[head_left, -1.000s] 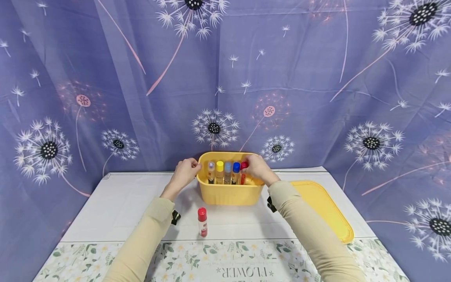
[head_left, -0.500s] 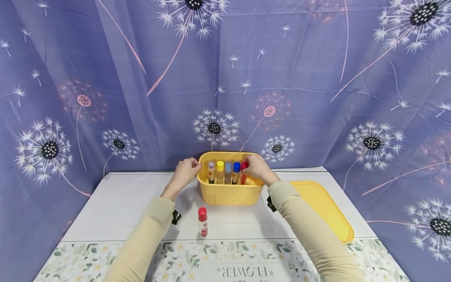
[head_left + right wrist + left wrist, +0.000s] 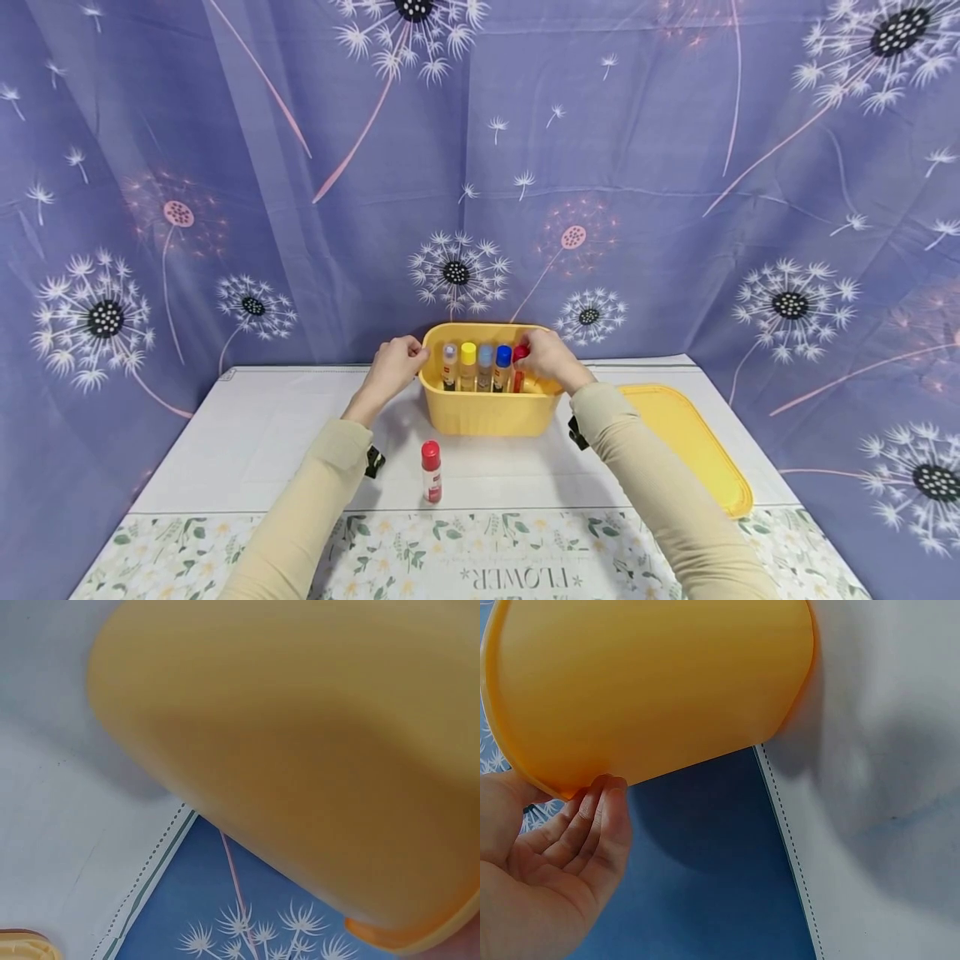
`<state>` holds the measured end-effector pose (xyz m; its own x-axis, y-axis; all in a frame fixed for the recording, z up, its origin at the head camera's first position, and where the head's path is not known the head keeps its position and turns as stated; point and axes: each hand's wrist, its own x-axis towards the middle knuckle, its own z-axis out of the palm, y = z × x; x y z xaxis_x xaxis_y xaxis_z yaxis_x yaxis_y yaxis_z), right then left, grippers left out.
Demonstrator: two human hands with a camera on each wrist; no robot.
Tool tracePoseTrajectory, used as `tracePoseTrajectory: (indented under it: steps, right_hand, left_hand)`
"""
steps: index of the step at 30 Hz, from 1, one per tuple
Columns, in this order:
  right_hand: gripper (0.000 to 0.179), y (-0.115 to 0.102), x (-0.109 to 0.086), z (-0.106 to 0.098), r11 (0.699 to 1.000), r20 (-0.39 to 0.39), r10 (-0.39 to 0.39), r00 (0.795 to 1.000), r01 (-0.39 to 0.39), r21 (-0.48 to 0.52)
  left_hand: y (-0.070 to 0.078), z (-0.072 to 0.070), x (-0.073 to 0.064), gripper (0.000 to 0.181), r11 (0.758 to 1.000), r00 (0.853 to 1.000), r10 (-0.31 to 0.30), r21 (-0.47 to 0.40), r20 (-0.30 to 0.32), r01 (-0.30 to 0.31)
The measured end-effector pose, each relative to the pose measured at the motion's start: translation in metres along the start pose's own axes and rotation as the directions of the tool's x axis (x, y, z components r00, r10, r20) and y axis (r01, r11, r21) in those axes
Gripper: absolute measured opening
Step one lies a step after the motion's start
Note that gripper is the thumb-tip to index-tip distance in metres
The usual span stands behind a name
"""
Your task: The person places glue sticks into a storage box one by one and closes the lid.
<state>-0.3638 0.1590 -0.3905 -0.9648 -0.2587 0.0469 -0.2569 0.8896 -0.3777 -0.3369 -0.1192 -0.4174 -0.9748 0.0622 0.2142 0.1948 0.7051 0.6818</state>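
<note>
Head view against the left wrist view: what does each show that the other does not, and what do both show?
Only the head view shows the capped bottles standing in a row inside the yellow tub, the right hand at the red-capped one, a lone red-capped bottle on the table, and the yellow lid. Only the left wrist view shows the left hand palm side, fingertips under the tub's rim. Both show tub, left hand, table, blue backdrop.

In the head view the right hand (image 3: 547,357) covers the bin's (image 3: 487,412) rim at 3 o'clock and part of the red-capped bottle (image 3: 518,367) it touches. The bin's near wall hides every bottle's lower half. Bottle labels are too small to read. The right wrist view shows only blurred bin wall (image 3: 300,750); no hand appears. Left fingers (image 3: 592,817) are cut off at 7 o'clock.
</note>
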Motion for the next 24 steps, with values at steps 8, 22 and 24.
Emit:
tracePoseTrajectory:
  steps: [8,22,24]
  right_hand:
    - [0.021,-0.001,-0.003,-0.002,1.000,-0.001,-0.007,1.000,0.007,0.024]
    - [0.053,-0.020,-0.019,-0.030,0.997,-0.062,-0.061,0.996,0.064,0.053]
    - [0.054,-0.025,-0.024,-0.034,0.995,-0.077,-0.088,0.993,0.091,0.041]
  left_hand:
    - [-0.001,0.001,0.001,0.021,1.000,1.000,-0.006,0.001,0.002,0.006]
    - [-0.002,0.002,0.002,0.022,1.000,1.000,-0.023,-0.014,0.007,0.023]
    - [-0.002,0.002,0.002,0.022,1.000,1.000,-0.019,-0.014,0.004,0.019]
